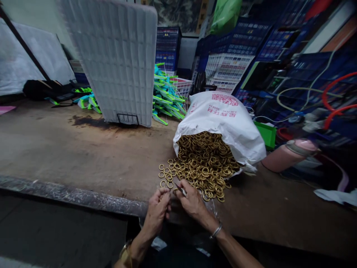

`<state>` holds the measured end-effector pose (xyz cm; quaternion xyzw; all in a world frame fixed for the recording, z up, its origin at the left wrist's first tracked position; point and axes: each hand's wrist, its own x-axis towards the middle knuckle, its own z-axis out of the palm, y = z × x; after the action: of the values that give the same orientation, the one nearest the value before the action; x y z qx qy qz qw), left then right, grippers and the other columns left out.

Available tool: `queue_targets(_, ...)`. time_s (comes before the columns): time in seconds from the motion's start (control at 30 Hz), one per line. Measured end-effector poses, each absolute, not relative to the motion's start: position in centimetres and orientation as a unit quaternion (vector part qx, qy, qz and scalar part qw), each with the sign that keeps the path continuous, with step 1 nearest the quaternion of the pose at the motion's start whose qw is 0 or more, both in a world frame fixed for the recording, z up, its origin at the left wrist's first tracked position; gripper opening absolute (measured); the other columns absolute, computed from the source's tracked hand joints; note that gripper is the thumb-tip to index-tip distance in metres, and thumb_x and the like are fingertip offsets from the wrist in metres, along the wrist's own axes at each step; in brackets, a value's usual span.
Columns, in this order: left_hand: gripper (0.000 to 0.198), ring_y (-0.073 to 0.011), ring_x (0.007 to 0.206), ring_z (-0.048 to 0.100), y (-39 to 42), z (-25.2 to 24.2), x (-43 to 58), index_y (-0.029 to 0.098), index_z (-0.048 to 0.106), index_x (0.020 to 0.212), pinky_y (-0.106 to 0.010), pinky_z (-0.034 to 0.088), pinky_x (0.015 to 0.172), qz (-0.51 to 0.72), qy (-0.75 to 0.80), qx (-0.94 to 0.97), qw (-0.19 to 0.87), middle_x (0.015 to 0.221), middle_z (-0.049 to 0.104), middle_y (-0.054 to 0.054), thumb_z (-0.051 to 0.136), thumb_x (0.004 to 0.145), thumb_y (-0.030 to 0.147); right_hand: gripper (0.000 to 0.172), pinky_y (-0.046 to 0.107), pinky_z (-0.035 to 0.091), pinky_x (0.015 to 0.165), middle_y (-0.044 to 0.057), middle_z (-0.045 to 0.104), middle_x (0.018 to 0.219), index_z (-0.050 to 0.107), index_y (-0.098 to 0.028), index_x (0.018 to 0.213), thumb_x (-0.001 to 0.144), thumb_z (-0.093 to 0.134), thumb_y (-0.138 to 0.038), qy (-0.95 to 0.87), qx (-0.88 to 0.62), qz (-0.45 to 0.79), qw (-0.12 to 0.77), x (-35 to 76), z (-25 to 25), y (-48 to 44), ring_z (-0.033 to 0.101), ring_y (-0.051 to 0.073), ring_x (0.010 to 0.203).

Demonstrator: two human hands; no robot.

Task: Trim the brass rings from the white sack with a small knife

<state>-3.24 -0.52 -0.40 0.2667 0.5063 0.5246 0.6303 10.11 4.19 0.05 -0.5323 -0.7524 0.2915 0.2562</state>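
Observation:
Many brass-coloured rings (pixel 205 173) spill from the mouth of a white woven sack (pixel 223 115) onto the brown table. Just in front of the pile, near the table edge, are both my hands. My left hand (pixel 158 206) is closed in a pinch; whatever is between its fingertips is too small to make out. My right hand (pixel 192 201) is closed around a small dark pointed blade (pixel 179 187), whose tip points toward the left hand. A few loose rings (pixel 164 175) lie flat just beyond my fingertips.
A tall white ribbed panel (pixel 119 63) stands on the table (pixel 69 156). Behind it are blue-and-green plastic pieces (pixel 167 96). A pink bottle (pixel 288 154) and green tray (pixel 264 134) sit right of the sack. Stacked crates (pixel 230 67) line the back.

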Motion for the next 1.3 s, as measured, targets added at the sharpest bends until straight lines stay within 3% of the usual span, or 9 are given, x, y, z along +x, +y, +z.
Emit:
queue_targets(0.2,0.028,-0.0046,0.037,0.034,-0.2,0.0,-2.2,0.016,0.053,0.073,-0.015,0.026,0.036,0.461,0.546,0.38,0.588,0.045,0.042,0.008,0.058,0.07,0.043,0.005,0.019,0.029,0.053,-0.006,0.042,0.059,0.044,-0.02,0.067,0.068,0.048,-0.022,-0.683,-0.533,0.411,0.283,10.8,1.1,2.9,0.039,0.01,0.057)
queue_targets(0.33,0.023,-0.0047,0.036,0.031,-0.1,0.2,-1.8,0.016,0.055,0.069,-0.017,0.026,0.038,0.475,0.557,0.382,0.564,0.043,0.041,0.008,0.058,0.07,0.04,0.021,0.019,0.03,0.049,-0.007,0.039,0.053,0.043,-0.02,0.069,0.075,0.046,-0.039,-0.587,-0.51,0.543,0.316,11.1,1.3,2.7,0.035,0.008,0.05)
queue_targets(0.43,0.022,-0.005,0.037,0.031,-0.2,0.3,-1.4,0.016,0.057,0.067,-0.018,0.026,0.039,0.491,0.543,0.385,0.562,0.044,0.043,0.007,0.059,0.07,0.037,0.029,0.019,0.026,0.043,-0.008,0.038,0.047,0.043,-0.02,0.068,0.078,0.039,-0.046,-0.557,-0.514,0.576,0.305,11.2,1.0,2.7,0.031,0.007,0.042)
queue_targets(0.63,0.025,-0.0047,0.04,0.036,-0.3,1.1,-1.1,0.015,0.057,0.067,-0.016,0.026,0.038,0.481,0.529,0.357,0.601,0.052,0.053,0.003,0.063,0.067,0.039,0.028,0.02,0.031,0.046,-0.005,0.045,0.05,0.045,-0.019,0.064,0.079,0.038,-0.042,-0.583,-0.54,0.534,0.288,11.1,0.3,3.1,0.038,0.008,0.045)
queue_targets(0.9,0.031,-0.0032,0.036,0.035,-0.3,-0.1,-1.4,0.018,0.046,0.067,-0.014,0.023,0.034,0.447,0.495,0.321,0.672,0.05,0.045,0.007,0.058,0.071,0.046,0.026,0.021,0.029,0.05,-0.005,0.039,0.055,0.04,-0.02,0.059,0.078,0.04,-0.038,-0.657,-0.556,0.409,0.303,11.0,0.5,3.6,0.036,0.009,0.054)
queue_targets(1.13,0.028,-0.0023,0.038,0.036,-0.7,-0.1,-1.6,0.017,0.047,0.071,-0.013,0.023,0.036,0.464,0.459,0.31,0.692,0.054,0.046,0.007,0.057,0.074,0.043,0.028,0.021,0.033,0.051,-0.004,0.044,0.053,0.042,-0.02,0.061,0.082,0.033,-0.037,-0.65,-0.536,0.455,0.289,11.0,0.6,3.5,0.042,0.01,0.05)
queue_targets(1.3,0.03,-0.003,0.038,0.037,-0.5,0.1,-1.7,0.018,0.045,0.072,-0.014,0.024,0.035,0.475,0.474,0.306,0.675,0.054,0.047,0.007,0.057,0.073,0.046,0.019,0.021,0.032,0.054,0.0,0.056,0.063,0.049,-0.02,0.069,0.08,0.034,-0.022,-0.727,-0.567,0.308,0.234,11.3,0.7,2.7,0.048,0.012,0.057)
